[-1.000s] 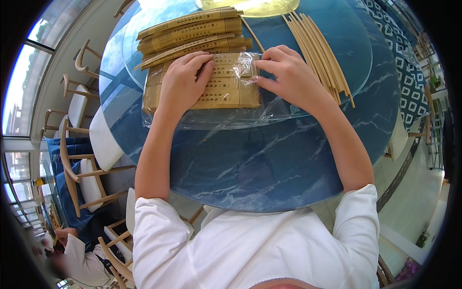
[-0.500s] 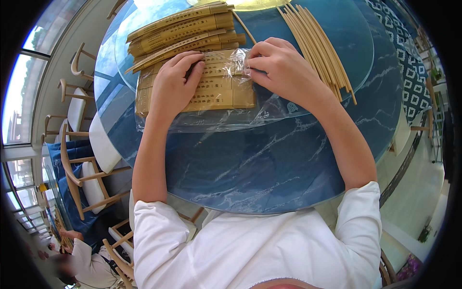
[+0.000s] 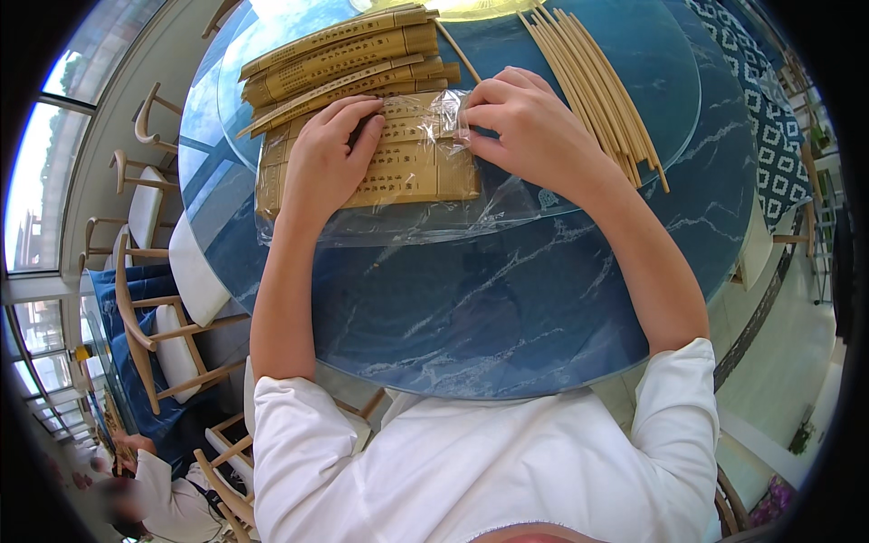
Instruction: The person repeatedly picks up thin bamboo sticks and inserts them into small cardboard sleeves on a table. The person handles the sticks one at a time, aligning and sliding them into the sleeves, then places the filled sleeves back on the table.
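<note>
A clear plastic bag (image 3: pixel 425 233) lies on the table with flat tan bamboo slips (image 3: pixel 421 167) inside, marked with rows of dark characters. My left hand (image 3: pixel 335 149) rests on the slips' left part, its thumb apart from the bent fingers, with nothing gripped. At the bag's upper right corner, the fingertips of my right hand (image 3: pixel 511 113) pinch the crinkled plastic. Just beyond the bag, more slips are stacked in overlapping rolls (image 3: pixel 339 54). A bundle of thin wooden sticks (image 3: pixel 597 90) lies to the right of my right hand.
The round blue marbled table (image 3: pixel 471 317) carries a glass turntable (image 3: pixel 683 118). One loose stick (image 3: pixel 459 52) lies between the rolls and the bundle. Wooden chairs (image 3: pixel 176 344) stand at the left. Another person (image 3: pixel 163 493) is at the lower left. Patterned cloth (image 3: pixel 774 145) hangs at the right.
</note>
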### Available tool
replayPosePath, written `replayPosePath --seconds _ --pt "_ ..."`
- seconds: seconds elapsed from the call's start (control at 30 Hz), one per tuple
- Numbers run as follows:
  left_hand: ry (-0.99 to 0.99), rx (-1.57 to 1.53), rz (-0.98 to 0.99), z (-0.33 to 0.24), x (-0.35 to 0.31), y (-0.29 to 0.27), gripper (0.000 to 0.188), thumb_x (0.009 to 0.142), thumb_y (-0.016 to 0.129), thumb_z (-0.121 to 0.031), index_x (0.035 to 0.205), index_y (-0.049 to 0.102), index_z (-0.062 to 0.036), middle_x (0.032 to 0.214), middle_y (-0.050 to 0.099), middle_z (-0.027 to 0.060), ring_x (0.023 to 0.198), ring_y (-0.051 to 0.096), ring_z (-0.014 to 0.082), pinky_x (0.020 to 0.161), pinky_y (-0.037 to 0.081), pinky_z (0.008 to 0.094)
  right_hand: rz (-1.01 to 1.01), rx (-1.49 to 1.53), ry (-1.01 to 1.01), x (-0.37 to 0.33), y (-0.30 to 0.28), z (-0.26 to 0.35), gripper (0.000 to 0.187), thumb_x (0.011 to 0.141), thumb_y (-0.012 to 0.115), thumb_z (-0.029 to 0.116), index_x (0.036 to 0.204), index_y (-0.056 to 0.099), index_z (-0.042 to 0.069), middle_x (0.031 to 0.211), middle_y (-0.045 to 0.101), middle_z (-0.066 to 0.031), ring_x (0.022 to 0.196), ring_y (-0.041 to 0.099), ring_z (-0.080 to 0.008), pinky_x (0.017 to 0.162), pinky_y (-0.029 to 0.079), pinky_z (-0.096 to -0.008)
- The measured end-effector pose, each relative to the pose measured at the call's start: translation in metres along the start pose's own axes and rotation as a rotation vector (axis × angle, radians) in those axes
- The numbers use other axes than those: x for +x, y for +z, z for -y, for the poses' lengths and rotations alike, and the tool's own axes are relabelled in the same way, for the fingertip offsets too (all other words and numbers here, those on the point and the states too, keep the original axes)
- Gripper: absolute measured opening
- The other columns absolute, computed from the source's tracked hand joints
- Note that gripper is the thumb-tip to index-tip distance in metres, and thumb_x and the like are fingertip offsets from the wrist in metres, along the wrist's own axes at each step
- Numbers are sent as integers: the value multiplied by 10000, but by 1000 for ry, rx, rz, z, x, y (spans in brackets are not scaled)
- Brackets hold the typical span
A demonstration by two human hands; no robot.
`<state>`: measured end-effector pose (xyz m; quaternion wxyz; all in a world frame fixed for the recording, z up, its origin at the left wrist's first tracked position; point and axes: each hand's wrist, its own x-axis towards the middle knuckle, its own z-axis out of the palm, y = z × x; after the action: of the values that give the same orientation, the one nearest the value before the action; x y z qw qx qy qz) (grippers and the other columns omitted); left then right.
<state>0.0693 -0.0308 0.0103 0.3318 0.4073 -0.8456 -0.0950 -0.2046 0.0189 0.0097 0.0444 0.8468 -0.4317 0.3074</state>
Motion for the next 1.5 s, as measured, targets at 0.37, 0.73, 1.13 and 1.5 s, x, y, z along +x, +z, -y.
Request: replayPosePath --seconds 0.37,0.73,1.13,1.5 --pt "-14 -4 8 1 -1 0 244 1009 704 -193 1172 772 -25 1214 764 127 1100 715 349 973 567 413 -16 6 -8 0 -2 2 155 910 798 167 957 819 21 989 742 -51 1009 661 -234 1015 518 -389" --pt "-12 3 20 -1 0 -1 254 1015 698 -196 1188 768 -23 1225 762 129 1111 713 354 983 565 414 -17 -10 -4 -1 0 3 171 893 816 178 947 812 15 1001 745 -62 1004 659 -237 1009 521 -389" --pt "-19 38 70 3 -1 -3 298 1052 677 -222 1261 740 -19 1310 730 130 1150 712 303 950 577 362 -5 -20 11 0 2 1 154 933 756 209 904 825 75 958 747 -44 1024 683 -229 1097 454 -409" --pt "-15 34 71 4 -1 -2 293 1053 680 -223 1259 742 -25 1299 733 123 1120 717 291 902 587 346 42 -195 -81 -1 -2 3 92 920 787 166 934 803 76 996 766 -32 1050 699 -204 1226 410 -452"
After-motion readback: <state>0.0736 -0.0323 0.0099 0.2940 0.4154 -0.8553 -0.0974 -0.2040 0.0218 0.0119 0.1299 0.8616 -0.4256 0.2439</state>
